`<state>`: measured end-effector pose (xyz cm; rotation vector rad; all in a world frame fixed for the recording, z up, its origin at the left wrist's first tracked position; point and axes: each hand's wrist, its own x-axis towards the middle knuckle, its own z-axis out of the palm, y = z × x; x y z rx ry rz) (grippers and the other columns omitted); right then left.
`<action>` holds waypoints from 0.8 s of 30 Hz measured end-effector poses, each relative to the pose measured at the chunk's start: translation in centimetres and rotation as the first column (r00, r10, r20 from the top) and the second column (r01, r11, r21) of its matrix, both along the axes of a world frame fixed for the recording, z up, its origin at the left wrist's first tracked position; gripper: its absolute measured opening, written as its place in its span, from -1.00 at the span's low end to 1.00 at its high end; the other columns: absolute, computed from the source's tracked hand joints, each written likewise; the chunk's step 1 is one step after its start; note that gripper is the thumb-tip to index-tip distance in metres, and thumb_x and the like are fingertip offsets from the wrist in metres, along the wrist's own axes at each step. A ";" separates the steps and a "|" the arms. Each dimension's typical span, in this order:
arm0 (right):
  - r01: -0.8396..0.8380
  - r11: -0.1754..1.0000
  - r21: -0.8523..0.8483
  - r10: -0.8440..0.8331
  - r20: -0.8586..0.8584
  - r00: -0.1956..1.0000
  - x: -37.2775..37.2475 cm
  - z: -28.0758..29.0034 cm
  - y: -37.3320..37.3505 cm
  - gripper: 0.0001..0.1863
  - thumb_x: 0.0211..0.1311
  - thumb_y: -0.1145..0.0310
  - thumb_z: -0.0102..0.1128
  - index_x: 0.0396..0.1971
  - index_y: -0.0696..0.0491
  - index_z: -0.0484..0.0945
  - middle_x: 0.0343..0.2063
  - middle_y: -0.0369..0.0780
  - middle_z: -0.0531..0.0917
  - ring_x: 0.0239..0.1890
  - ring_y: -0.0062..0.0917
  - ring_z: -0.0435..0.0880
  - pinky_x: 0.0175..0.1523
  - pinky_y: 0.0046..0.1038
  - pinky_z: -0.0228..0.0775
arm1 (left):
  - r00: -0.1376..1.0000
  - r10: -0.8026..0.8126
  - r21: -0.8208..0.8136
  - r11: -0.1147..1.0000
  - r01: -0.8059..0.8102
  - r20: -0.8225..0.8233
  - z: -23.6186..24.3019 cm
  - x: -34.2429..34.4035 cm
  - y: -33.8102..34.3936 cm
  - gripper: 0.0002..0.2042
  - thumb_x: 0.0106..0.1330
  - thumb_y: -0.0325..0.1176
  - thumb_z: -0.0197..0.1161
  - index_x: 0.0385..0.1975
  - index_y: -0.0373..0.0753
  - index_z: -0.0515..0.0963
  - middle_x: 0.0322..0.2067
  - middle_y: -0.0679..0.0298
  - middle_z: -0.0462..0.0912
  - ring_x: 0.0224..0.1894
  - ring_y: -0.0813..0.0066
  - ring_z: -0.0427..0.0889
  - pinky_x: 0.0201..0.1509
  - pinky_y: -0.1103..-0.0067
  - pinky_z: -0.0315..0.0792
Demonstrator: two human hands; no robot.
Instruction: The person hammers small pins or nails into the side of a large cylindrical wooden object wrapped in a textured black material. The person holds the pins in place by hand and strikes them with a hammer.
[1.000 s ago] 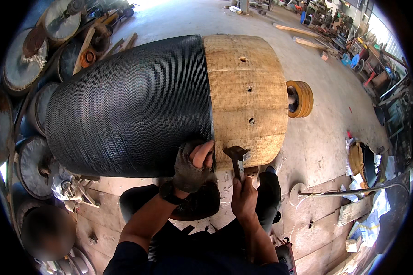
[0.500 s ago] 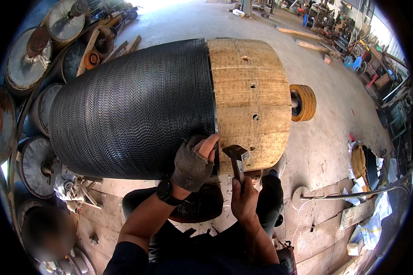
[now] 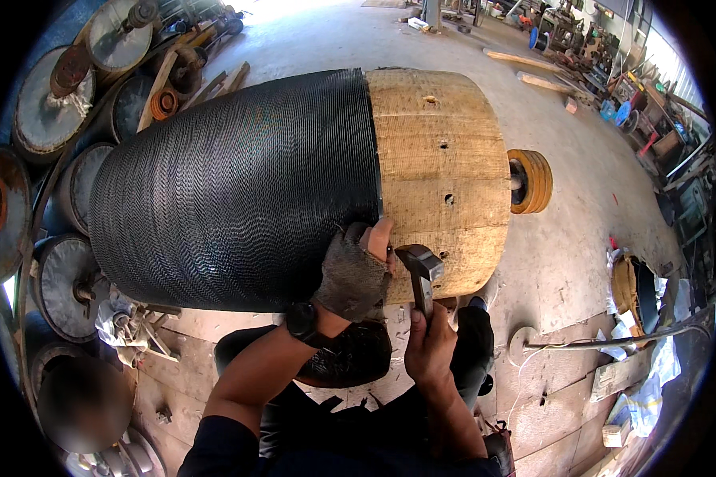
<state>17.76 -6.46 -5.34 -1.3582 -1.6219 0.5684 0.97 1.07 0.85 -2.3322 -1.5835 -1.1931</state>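
Observation:
A large drum lies on its side: its left part is wrapped in black ribbed rubber (image 3: 231,191), its right part is bare tan wood (image 3: 441,167) with a few holes. A yellow hub (image 3: 531,181) sticks out of its right end. My left hand (image 3: 354,274), in a grey fingerless glove, presses against the lower edge of the rubber where it meets the wood. My right hand (image 3: 431,350) grips the handle of a hammer (image 3: 420,266), whose dark head sits just right of my left fingertips, close to the wood.
Round metal discs and wheels (image 3: 64,270) are stacked along the left. A long metal bar (image 3: 612,342) lies on the concrete floor at right, near scraps and a round basket (image 3: 632,282). Wooden planks (image 3: 533,67) and machinery stand far back right.
The view has shifted slightly; the drum sits a little lower in frame. My left hand has slid up along the rubber edge, and the hammer head stays close beside it.

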 end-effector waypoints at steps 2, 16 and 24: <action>0.023 0.999 0.039 -0.025 0.040 0.999 -0.1 0.1 0.0 -0.81 0.45 0.38 0.06 -0.13 0.20 0.42 -0.58 0.00 0.56 -0.53 -0.03 0.61 -0.42 -0.19 0.41 | 1.000 0.006 0.025 1.000 -0.006 -0.017 0.0 0.2 0.2 -0.43 0.14 -0.49 0.28 0.21 -0.30 0.35 -0.20 0.00 0.59 -0.22 -0.07 0.59 -0.12 0.17 0.45; 0.013 0.998 0.056 -0.015 0.048 0.999 0.3 2.3 0.0 -0.81 0.45 0.40 0.00 -0.17 0.25 0.38 -0.52 0.11 0.58 -0.48 0.08 0.62 -0.45 -0.20 0.42 | 0.998 -0.047 -0.001 0.999 0.047 0.048 0.8 -0.1 -3.1 -0.28 0.09 -0.51 0.36 0.33 -0.38 0.26 -0.01 -0.09 0.55 0.00 -0.06 0.57 0.08 0.16 0.45; 0.046 0.998 -0.033 -0.041 0.126 0.991 -0.4 0.6 1.9 -0.78 0.43 0.37 -0.01 -0.25 0.27 0.42 -0.54 0.06 0.61 -0.52 -0.12 0.66 -0.44 -0.21 0.43 | 0.947 -0.234 -0.308 0.938 0.161 -0.218 -8.0 -1.1 -10.8 -0.69 0.26 -0.28 0.25 -0.08 -0.32 0.57 -0.17 0.07 0.59 -0.07 0.13 0.58 -0.03 0.24 0.53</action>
